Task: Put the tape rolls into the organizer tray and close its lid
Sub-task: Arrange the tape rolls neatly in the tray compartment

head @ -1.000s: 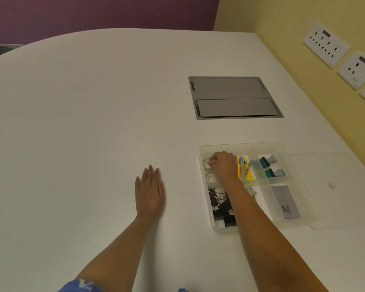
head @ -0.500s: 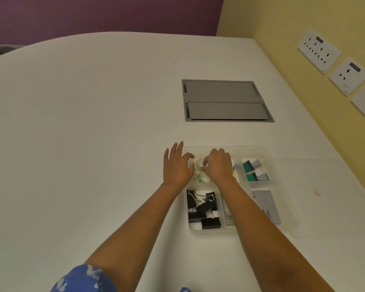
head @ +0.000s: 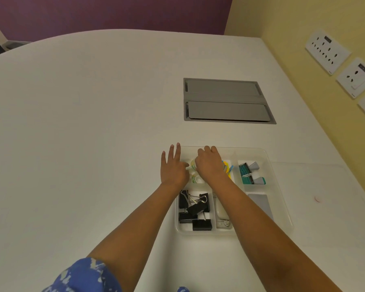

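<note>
Between our two hands the tape rolls (head: 193, 171) sit in the organizer tray (head: 282, 209); our left hand (head: 173, 167) is spread, our right hand (head: 209, 165) curled over them, its grip hidden. Next, we judge, fetch the clear lid (head: 325, 203) lying beyond our right hand.

We see a white table (head: 82, 144) with a rounded far edge, and a grey hatch panel (head: 226, 101) set flush into it beyond our hands. A clear organizer tray (head: 282, 207) sits on it under our right hand (head: 210, 165), with our left hand (head: 173, 167) at its left rim. The clear lid (head: 325, 197) lies flat on the table just right of the tray.
</note>
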`<action>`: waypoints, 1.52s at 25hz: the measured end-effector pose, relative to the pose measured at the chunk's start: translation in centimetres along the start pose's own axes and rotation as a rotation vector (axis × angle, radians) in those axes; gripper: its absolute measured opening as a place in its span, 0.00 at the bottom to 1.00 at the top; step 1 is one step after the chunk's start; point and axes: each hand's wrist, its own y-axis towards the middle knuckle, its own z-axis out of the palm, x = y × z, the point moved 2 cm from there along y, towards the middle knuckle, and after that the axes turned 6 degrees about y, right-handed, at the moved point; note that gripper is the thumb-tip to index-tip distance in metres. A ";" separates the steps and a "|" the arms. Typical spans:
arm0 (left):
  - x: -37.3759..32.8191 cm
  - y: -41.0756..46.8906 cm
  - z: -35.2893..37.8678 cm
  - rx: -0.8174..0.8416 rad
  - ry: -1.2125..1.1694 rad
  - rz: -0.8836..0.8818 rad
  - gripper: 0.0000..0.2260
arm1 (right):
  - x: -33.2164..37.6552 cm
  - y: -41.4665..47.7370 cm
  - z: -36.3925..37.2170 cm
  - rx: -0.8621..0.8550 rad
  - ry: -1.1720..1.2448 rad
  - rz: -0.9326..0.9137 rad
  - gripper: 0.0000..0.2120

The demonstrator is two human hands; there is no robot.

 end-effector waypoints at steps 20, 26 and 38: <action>-1.4 -0.2 -1.1 -0.070 0.242 0.064 0.12 | -0.2 -1.2 0.4 -0.016 0.019 -0.200 0.10; -1.1 0.0 -1.1 -0.038 0.315 0.088 0.11 | 0.2 -1.3 0.3 -0.001 -0.095 -0.230 0.11; -1.1 0.1 -0.9 -0.042 0.283 0.064 0.08 | 0.3 -1.3 0.8 0.052 0.003 -0.134 0.12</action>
